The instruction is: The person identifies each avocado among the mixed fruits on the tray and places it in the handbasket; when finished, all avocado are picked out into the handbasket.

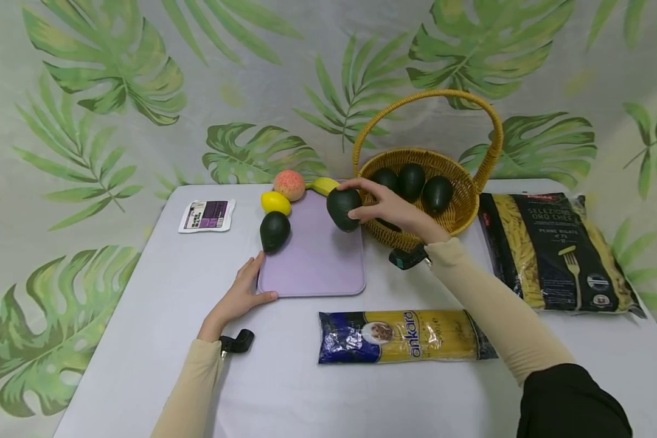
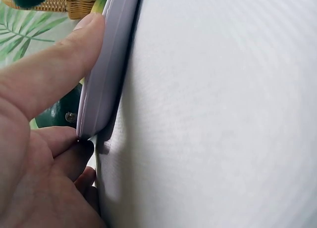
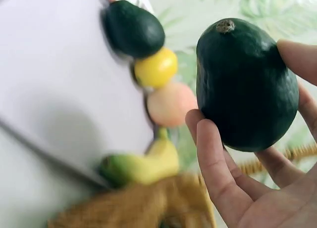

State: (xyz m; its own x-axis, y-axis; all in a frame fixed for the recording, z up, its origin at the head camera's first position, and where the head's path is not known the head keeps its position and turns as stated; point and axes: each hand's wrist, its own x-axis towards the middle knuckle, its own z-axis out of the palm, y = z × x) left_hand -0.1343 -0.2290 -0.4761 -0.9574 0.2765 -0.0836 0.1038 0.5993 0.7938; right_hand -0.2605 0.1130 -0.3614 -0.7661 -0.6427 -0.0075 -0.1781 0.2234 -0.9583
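In the head view, my right hand [image 1: 385, 204] holds a dark green avocado [image 1: 342, 210] above the right part of a lilac tray [image 1: 312, 267], beside the basket. The right wrist view shows thumb and fingers around this avocado [image 3: 247, 84], its stem end showing. My left hand [image 1: 241, 293] rests at the tray's near left corner, thumb along the front edge and fingers at the left side. Another avocado [image 1: 275, 232] lies on the tray's left edge. Behind it are a lemon [image 1: 276, 203], a peach [image 1: 289, 185] and a banana [image 1: 324, 185], partly hidden by my right hand.
A wicker basket [image 1: 465, 213] with a tall handle holds several avocados. To its right lies a large penne bag [image 1: 566, 255]. A spaghetti pack [image 1: 410, 336] lies in front of the tray. At the left is a flat white-and-purple package [image 1: 207, 216].
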